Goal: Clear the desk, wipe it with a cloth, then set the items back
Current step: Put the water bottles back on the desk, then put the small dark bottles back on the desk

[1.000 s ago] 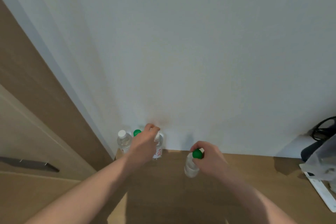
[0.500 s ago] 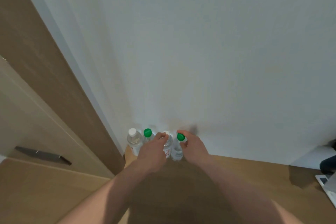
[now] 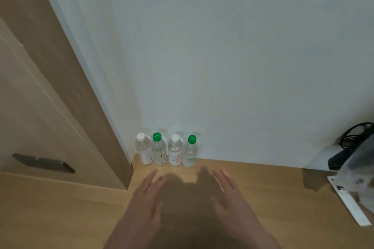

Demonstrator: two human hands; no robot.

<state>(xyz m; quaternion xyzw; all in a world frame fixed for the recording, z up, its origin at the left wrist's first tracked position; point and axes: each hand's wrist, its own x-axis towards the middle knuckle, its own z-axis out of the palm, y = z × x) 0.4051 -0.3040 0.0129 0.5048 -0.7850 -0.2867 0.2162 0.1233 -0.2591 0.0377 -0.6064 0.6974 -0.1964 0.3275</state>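
Four bottles [image 3: 168, 151] stand upright in a row against the wall, just beyond the fingertips. Left hand [image 3: 144, 198] and right hand [image 3: 230, 196] hover above the desk [image 3: 273, 198], fingers straight, holding nothing. This batch looks returned; whether more remains, I cannot tell.

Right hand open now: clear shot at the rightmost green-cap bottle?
Probably yes. The right hand is open and holds nothing, and only bare desk lies between it and the rightmost green-cap bottle, which stands at the open end of the row.
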